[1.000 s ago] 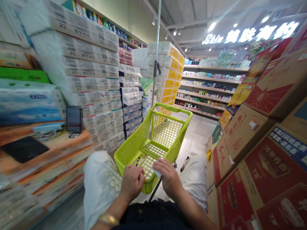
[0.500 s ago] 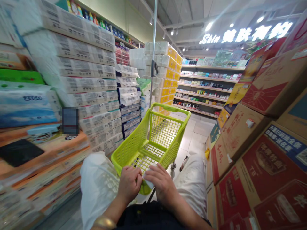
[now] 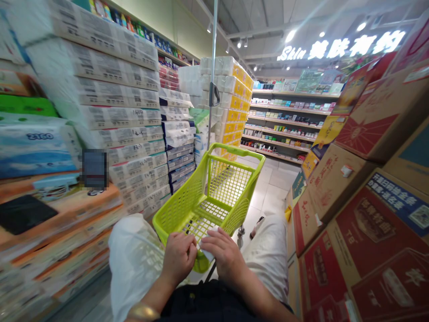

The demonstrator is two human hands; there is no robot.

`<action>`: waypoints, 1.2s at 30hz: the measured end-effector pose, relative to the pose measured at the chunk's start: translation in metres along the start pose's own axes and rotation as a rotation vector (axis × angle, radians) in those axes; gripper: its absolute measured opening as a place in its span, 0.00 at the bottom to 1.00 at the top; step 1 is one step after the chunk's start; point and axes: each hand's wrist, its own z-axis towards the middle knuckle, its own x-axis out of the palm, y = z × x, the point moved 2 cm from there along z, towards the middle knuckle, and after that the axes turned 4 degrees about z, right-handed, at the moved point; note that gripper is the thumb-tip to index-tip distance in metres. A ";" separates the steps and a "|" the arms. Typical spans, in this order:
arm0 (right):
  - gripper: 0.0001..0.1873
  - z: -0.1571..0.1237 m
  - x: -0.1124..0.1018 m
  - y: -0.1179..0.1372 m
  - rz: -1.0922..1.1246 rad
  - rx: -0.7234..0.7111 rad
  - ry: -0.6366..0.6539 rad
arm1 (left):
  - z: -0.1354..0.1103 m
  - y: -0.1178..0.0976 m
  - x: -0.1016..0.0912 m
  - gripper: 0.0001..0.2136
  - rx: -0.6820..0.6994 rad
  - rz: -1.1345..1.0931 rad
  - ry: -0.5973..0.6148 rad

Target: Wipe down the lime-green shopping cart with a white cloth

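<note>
Aisle in a shop, view from the head, looking down at the hands. The left hand (image 3: 178, 258) is curled closed above the rear of a lime-green plastic shopping cart (image 3: 234, 155); whether it grips anything is hidden. The right hand (image 3: 223, 255) is curved, fingers bent over a small white item (image 3: 207, 255), holding it just beside the left hand. The item's kind is too hidden to tell. A gold bangle (image 3: 142, 311) sits on the left wrist.

The cart stands directly ahead, its metal pole (image 3: 212, 58) rising up the frame. White trouser legs (image 3: 132, 259) show on either side of it.

Packed toilet-paper stacks (image 3: 114, 116) wall the left of the frame; large printed cartons (image 3: 375, 241) crowd the right, leaving a narrow tiled floor (image 3: 273, 190). Far back at right, stocked shelves (image 3: 288, 120) stand under a lit sign (image 3: 342, 49).
</note>
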 end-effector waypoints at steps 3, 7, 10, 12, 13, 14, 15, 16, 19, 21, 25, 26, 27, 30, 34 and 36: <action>0.21 0.003 -0.006 -0.013 -0.044 0.068 -0.045 | -0.001 0.000 0.000 0.12 0.003 -0.002 -0.008; 0.23 0.007 -0.010 -0.025 -0.081 0.178 -0.116 | 0.000 -0.001 0.001 0.12 0.009 -0.001 -0.017; 0.21 0.003 -0.002 -0.009 -0.039 0.107 -0.057 | 0.000 -0.001 0.001 0.12 0.012 0.005 -0.012; 0.20 0.000 0.002 0.001 -0.007 0.043 0.005 | 0.000 0.000 0.001 0.12 0.013 0.009 -0.005; 0.21 -0.001 0.002 0.003 -0.001 0.030 0.022 | 0.000 0.000 0.000 0.12 0.012 0.010 -0.001; 0.21 0.000 0.001 0.002 -0.007 0.034 0.023 | 0.000 0.000 0.000 0.12 0.008 0.009 0.003; 0.22 0.001 -0.002 -0.002 -0.022 0.051 0.007 | 0.000 0.000 -0.001 0.12 0.004 0.005 0.005; 0.22 0.002 -0.005 -0.007 -0.042 0.078 -0.021 | 0.000 0.000 -0.001 0.12 0.000 0.001 0.007; 0.21 0.005 -0.012 -0.018 -0.084 0.147 -0.102 | -0.001 -0.001 -0.001 0.12 -0.014 -0.012 0.004; 0.22 0.004 -0.011 -0.015 -0.070 0.148 -0.090 | -0.001 -0.001 -0.001 0.12 -0.019 -0.015 0.006; 0.22 -0.001 -0.002 0.003 -0.015 0.032 0.041 | 0.000 0.000 -0.001 0.12 -0.014 -0.022 0.011; 0.22 -0.001 -0.002 0.004 -0.015 0.018 0.050 | 0.000 -0.001 -0.001 0.12 -0.013 -0.023 0.011; 0.22 0.000 -0.004 0.002 -0.023 0.023 0.041 | 0.000 -0.001 -0.002 0.12 -0.012 -0.023 0.010; 0.22 0.005 -0.011 -0.013 -0.060 0.111 -0.050 | 0.000 -0.001 -0.002 0.12 -0.014 -0.022 0.004; 0.23 0.004 -0.011 -0.016 -0.064 0.157 -0.097 | 0.000 -0.001 -0.001 0.12 -0.024 -0.017 0.010; 0.22 0.001 -0.005 -0.006 -0.040 0.100 -0.044 | -0.001 0.000 -0.001 0.13 -0.029 -0.008 0.024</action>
